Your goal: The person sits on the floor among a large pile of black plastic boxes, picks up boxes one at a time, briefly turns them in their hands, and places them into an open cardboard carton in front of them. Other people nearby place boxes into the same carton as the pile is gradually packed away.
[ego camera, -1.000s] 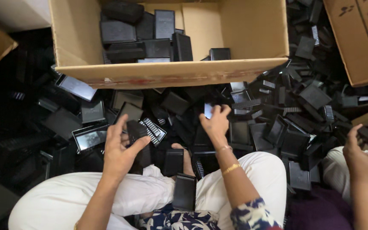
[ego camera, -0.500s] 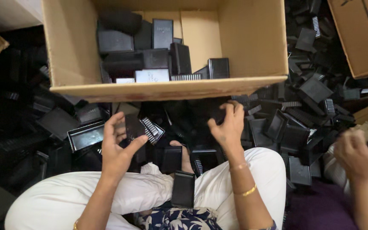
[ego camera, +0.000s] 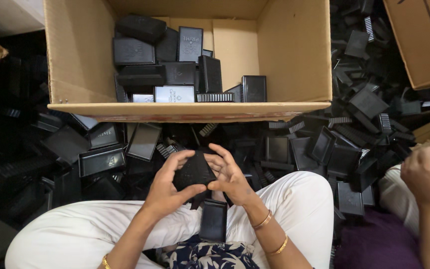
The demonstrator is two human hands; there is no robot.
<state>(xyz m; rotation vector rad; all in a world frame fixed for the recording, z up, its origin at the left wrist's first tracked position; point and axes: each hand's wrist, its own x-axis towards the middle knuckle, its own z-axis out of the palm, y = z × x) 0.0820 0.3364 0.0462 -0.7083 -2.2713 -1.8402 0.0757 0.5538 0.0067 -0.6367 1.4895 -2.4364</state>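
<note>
Both hands closed on one small black plastic case (ego camera: 193,172), left hand (ego camera: 167,187) gripping from below, right hand (ego camera: 230,175) pinching its far side, above the lap. Around the knees, on the floor, a wide heap of loose black parts (ego camera: 354,129). Beyond, cardboard box (ego camera: 185,110) roughly half filled along its left wall; judged well short of done. At the right edge, another person's hand (ego camera: 426,174).
</note>
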